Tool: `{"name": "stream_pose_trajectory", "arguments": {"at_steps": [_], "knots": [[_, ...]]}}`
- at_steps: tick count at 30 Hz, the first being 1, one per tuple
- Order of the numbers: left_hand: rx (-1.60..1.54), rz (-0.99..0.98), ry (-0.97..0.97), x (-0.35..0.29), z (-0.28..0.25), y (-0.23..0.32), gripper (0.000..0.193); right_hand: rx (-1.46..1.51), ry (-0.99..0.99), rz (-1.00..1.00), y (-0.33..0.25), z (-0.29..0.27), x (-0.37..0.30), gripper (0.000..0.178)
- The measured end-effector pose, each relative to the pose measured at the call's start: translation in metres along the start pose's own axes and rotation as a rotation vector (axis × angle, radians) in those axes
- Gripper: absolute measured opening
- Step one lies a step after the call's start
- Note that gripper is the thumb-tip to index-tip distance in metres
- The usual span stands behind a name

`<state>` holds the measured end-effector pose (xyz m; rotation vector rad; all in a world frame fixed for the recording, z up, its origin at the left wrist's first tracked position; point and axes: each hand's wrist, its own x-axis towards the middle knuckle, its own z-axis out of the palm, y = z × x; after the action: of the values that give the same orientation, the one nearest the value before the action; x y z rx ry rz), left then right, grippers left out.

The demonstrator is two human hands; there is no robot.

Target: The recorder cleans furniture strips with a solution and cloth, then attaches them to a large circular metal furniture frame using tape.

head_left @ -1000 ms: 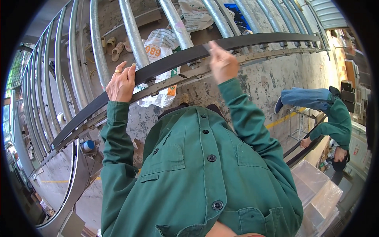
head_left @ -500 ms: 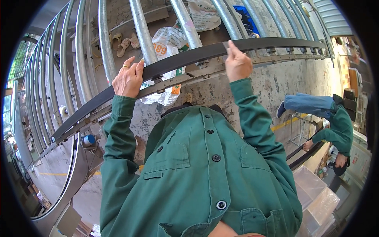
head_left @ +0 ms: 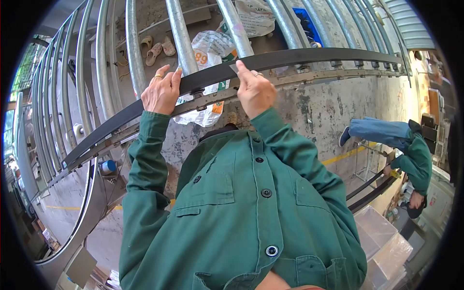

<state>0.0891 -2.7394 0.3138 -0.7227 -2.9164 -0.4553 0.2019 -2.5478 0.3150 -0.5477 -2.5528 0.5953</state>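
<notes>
A long, dark, flat strip (head_left: 285, 58) runs across the roller conveyor's near end, bowed by the lens. My left hand (head_left: 162, 92) is closed over the strip left of the middle, its fingers over the far edge. To its right, my right hand (head_left: 257, 92) pinches a small thin grey flat piece (head_left: 234, 68) against the strip's top, index finger stretched along it. What that piece is exactly does not show. Below the strip lies a worn metal rail (head_left: 275, 80), with dark supports between the two.
Steel rollers (head_left: 181, 38) stretch away beyond the strip. Underneath are printed white bags (head_left: 208, 46), clogs (head_left: 153, 54) and a blue crate (head_left: 308, 26). At right, a co-worker in green (head_left: 411, 154) bends over dark strips (head_left: 372, 193). Clear plastic-wrapped boxes (head_left: 382, 241) stand at lower right.
My right hand has slid left along the strip with the grey piece, closer to my left hand. My left hand keeps its hold. The co-worker's arm has shifted.
</notes>
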Motion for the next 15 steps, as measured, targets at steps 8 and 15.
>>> {"name": "stream_pose_trajectory", "arguments": {"at_steps": [8, 15], "knots": [[0.012, -0.005, -0.004, -0.001, -0.002, 0.001, 0.039, -0.080, 0.037, 0.033, 0.043, -0.013, 0.022, 0.024], [-0.031, -0.031, -0.026, -0.003, -0.003, 0.000, 0.039, 0.074, -0.036, 0.117, 0.020, -0.014, 0.016, 0.023]]}}
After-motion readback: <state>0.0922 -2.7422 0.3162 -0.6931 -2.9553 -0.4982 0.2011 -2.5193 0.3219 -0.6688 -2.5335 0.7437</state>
